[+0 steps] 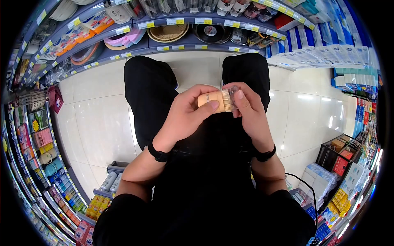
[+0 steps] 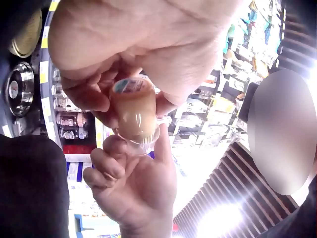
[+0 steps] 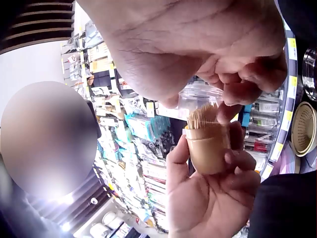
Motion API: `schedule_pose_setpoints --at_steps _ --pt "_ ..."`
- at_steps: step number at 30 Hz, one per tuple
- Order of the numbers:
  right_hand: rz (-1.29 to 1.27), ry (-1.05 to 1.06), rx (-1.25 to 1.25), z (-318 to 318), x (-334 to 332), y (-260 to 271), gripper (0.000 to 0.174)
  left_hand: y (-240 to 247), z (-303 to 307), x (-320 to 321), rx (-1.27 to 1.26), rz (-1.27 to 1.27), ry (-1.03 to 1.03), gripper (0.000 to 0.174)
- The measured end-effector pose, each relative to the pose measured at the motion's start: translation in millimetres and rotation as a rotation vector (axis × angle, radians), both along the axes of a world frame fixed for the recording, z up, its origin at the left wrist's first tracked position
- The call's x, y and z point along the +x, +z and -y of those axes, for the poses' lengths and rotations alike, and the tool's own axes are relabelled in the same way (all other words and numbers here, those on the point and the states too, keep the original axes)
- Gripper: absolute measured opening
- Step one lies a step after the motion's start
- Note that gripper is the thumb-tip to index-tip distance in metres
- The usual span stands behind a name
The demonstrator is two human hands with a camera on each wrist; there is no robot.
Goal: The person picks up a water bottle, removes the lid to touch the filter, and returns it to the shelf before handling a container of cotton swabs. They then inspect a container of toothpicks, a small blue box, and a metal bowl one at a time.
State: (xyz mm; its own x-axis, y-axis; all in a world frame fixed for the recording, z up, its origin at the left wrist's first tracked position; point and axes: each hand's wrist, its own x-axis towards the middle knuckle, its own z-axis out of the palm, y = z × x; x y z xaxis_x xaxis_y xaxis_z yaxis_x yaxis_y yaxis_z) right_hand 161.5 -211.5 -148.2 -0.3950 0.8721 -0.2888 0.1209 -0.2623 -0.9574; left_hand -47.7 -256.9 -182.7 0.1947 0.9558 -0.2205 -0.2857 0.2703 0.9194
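Near the frame's centre, the left hand is gripping a tan toothpick tub, the right hand pinching its clear cap; probably light, stiff and slick, the tub is inviting a hold round its sides.

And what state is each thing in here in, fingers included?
Jar: held, packed with toothpicks.
Toothpicks: bundled, sticking out of the jar.
Clear lid: held at the toothpick end; whether it touches the jar, I can't tell.
Left fingers: curled round the jar.
Right fingers: gripping the clear lid.
Shelves: stocked with goods.
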Motion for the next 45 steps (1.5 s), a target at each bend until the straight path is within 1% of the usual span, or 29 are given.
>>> schedule_pose_setpoints --at_steps 2,7,9,15,17,18,20,24,27,30,32,37,45 --pt "-0.002 -0.003 -0.011 0 1 0 0.047 1 -1 1 -0.033 0.053 0.004 0.028" --pt "-0.052 -0.035 -0.024 3 -2 -3 0.045 2 -1 4 -0.009 0.081 0.019 0.029" --pt "-0.087 -0.042 -0.066 4 -2 -3 0.046 2 -1 4 -0.011 0.092 0.02 0.029" --pt "-0.102 -0.037 -0.086 4 -2 -5 0.046 -1 -1 2 -0.081 0.056 -0.011 0.029" --pt "-0.101 -0.032 -0.083 4 -3 -4 0.046 -2 -1 7 -0.017 0.069 0.058 0.029" --pt "-0.1 -0.027 -0.081 4 -3 -3 0.045 -1 -1 6 -0.017 0.069 0.058 0.029" --pt "-0.107 -0.026 -0.075 4 -3 -4 0.045 2 -2 4 -0.031 0.003 0.038 0.028" --pt "-0.111 -0.011 -0.079 1 -3 -8 0.046 0 -2 1 -0.076 -0.006 0.028 0.028" --pt "-0.091 0.001 -0.073 -1 -3 -8 0.047 1 -1 -1 -0.062 -0.032 -0.023 0.032" --pt "-0.094 -0.012 -0.075 0 -4 -8 0.046 1 -1 0 -0.075 -0.022 -0.011 0.032" --pt "-0.098 -0.013 -0.076 0 -5 -8 0.046 -2 -1 1 -0.086 0.018 0.021 0.028" --pt "-0.138 -0.031 -0.059 2 -4 -10 0.045 -4 -2 2 -0.102 0.082 0.027 0.029" --pt "-0.076 -0.085 -0.002 5 -6 -5 0.042 -6 -2 2 -0.105 0.143 0.015 0.03"
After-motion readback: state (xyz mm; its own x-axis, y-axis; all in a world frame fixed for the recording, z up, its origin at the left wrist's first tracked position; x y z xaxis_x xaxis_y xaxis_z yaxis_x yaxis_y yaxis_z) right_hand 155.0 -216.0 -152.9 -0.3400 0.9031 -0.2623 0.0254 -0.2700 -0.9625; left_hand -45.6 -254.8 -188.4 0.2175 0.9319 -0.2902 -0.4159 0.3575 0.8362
